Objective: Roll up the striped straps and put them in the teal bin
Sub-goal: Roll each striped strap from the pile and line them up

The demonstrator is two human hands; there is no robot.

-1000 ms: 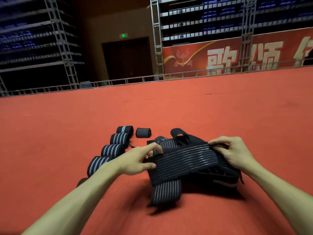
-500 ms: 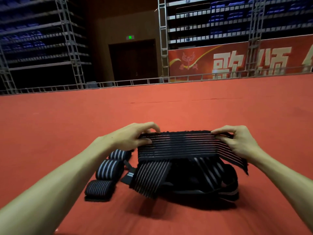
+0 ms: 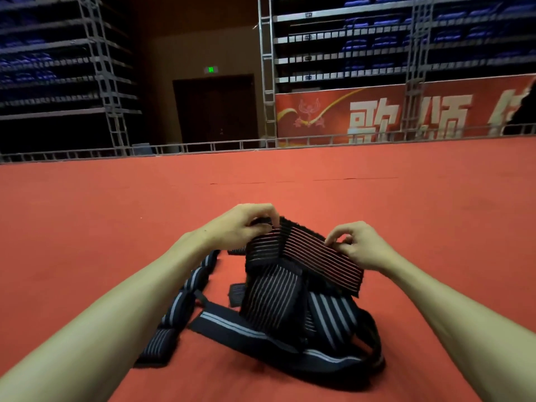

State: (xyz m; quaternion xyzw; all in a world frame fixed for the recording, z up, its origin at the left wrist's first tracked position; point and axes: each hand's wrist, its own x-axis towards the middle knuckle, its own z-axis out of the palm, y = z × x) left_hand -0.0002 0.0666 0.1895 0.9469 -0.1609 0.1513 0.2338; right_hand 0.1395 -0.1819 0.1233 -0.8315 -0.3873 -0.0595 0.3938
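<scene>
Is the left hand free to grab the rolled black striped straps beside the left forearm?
Probably not yet: the left hand pinches the wide black striped strap, also held by the right hand. The rolled straps lie uncovered on the red floor.

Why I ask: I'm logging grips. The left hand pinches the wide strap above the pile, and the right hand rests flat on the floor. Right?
Not quite. The head view shows the right hand off the floor, pinching the wide strap too. The left hand does pinch it above the pile.
</scene>
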